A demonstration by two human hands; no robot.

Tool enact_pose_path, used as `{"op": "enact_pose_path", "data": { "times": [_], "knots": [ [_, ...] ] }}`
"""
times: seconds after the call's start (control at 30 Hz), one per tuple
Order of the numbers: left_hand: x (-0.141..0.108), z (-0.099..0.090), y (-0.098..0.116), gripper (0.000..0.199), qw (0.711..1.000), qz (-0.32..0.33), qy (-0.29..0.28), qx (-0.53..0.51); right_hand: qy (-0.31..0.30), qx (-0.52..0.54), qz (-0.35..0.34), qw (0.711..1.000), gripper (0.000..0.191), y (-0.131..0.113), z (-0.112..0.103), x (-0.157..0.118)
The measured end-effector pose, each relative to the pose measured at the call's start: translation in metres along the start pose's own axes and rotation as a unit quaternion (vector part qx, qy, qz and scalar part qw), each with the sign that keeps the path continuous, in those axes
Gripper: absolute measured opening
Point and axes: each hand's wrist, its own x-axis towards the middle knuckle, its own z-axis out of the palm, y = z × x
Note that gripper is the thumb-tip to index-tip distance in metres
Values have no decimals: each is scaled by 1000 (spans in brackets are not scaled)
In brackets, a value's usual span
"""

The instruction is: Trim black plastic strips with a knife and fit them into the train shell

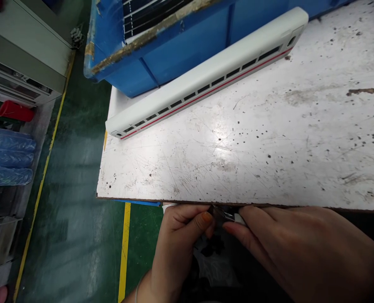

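Note:
Just below the front edge of the white worktable [187, 168], my two hands meet. My left hand [180, 235] is closed, with thumb and fingertips pinched on a small dark piece whose kind I cannot make out. My right hand [297, 244] grips a small tool [231, 216] with a pale handle and a shiny metal end that points at the left fingertips. Most of the tool is hidden by the fingers. Farther back on the table lies a model train car body [202, 75], white with dark windows and a red stripe.
A worn blue bin [174, 54] stands at the back of the table, with dark striped parts inside. Left of the table is a green floor [79, 176] with yellow lines. Bundles wrapped in blue plastic [8, 155] and a red container [16, 111] are at the far left.

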Motion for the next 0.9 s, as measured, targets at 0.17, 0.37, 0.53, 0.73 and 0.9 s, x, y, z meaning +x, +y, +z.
{"op": "enact_pose_path", "data": {
  "times": [0.17,0.37,0.53,0.73,0.9],
  "knots": [
    [0,-1,-2,36,1000,-2,-4,-12,-8,1,-39,999,26,2,-5,-1],
    [0,-1,-3,37,1000,2,2,-13,0,9,-57,998,22,5,-7,4],
    [1,0,-1,36,1000,1,0,-12,-6,9,-58,998,23,4,-6,2],
    [1,0,1,35,1000,-1,-1,4,-4,-4,-27,1000,28,1,-5,0],
    [0,2,0,36,1000,9,-6,-2,3,-35,-37,999,25,-2,-7,0]
  ]
}}
